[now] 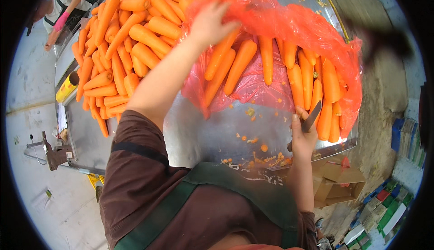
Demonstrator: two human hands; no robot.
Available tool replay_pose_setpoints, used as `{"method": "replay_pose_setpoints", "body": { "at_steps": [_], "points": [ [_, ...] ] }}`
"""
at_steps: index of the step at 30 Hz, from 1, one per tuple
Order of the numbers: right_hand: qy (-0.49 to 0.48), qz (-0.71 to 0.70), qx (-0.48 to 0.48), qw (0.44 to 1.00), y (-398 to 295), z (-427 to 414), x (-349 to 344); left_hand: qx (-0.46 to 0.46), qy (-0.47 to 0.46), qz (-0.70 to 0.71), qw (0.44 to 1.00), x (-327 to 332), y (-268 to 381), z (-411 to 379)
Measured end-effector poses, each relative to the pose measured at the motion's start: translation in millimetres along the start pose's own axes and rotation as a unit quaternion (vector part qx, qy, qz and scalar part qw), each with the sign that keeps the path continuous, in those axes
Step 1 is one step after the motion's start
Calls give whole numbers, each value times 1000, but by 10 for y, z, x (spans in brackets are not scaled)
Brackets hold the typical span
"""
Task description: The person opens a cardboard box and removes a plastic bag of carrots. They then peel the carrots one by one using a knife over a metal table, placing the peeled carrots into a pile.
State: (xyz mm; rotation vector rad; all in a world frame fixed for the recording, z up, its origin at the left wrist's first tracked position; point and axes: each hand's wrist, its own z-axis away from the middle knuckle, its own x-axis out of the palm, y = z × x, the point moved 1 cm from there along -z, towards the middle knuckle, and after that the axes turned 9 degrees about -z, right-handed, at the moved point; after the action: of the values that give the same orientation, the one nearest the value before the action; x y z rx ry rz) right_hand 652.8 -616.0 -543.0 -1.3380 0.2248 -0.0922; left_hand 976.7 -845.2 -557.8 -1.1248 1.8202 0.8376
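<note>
My left hand reaches over a red plastic bag, blurred, with fingers and thumb apart. Whether it pinches the film cannot be made out. Under the hand, several carrots lie on the bag's pink-looking lower layer. More carrots sit side by side at the bag's right end, partly covered by the film. My right hand grips a knife, blade up and slanting right, close against the lower carrots there. A large heap of loose carrots rises left of the bag.
Carrot scraps litter the metal table. A yellow roll lies left of the heap. Below the table's right edge is an open cardboard box. Another person with a pink glove works at far left. Stacked crates stand lower right.
</note>
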Motion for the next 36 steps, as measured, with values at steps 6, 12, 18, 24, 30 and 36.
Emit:
{"method": "replay_pose_setpoints", "body": {
  "at_steps": [6, 12, 18, 24, 30, 36],
  "points": [
    [-21, -14, -24, 999, 147, 31, 66, -161, -80, 283, 942, 23, 951, 555],
    [-25, -32, -11, 999, 38, 37, 89, -269, -139, 569, 765, 16, 1632, 1196],
    [24, -43, 26, 998, 70, 105, -133, -491, -142, 628, 588, -224, 1924, 1391],
    [111, -45, 8, 993, 182, 208, -561, -457, 115, 498, 728, -985, 685, 1460],
    [183, 189, -185, 947, 74, 188, -577, -18, 8, 278, 960, -1319, 1531, 1089],
    [164, 446, -154, 866, 0, 28, -807, 256, -208, 115, 937, -268, 2264, 624]
  ]
}}
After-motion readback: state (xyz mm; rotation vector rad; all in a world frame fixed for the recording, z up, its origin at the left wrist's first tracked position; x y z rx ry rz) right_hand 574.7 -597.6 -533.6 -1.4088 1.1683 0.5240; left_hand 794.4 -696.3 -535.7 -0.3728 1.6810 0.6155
